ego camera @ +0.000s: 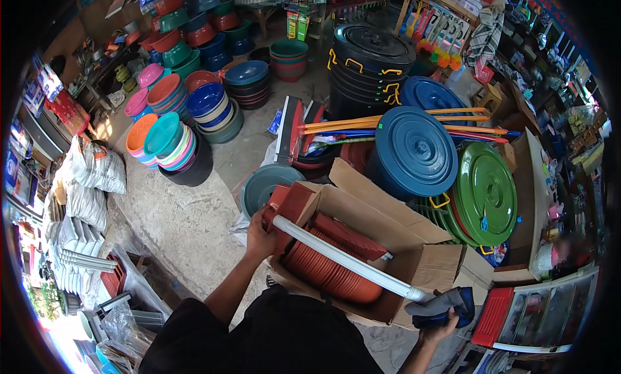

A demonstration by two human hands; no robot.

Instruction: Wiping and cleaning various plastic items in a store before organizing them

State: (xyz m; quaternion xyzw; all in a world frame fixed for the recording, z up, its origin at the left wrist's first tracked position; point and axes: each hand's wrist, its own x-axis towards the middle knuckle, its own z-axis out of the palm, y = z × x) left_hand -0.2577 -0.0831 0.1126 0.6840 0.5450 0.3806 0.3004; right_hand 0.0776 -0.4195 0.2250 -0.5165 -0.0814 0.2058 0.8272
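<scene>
A white ribbed plastic pole (339,255) lies slantwise above an open cardboard box (383,204). At the pole's upper left end, my left hand (261,236) grips a reddish-brown plastic piece (284,204). My right hand (439,325) holds a folded dark grey and blue cloth (442,308) at the pole's other end; whether the fingers also bear on the pole is hidden. Inside the box are a row of nested reddish-brown plastic pots (335,272) and ridged reddish-brown plastic pieces (349,236).
Beyond the box stand a blue lidded bin (417,151), green lids (487,194), stacked black bins (371,59) and orange-handled tools (349,124). A grey-green basin (259,192) sits by the box's left corner. Stacked basins (162,136) and white sacks (97,170) stand at left.
</scene>
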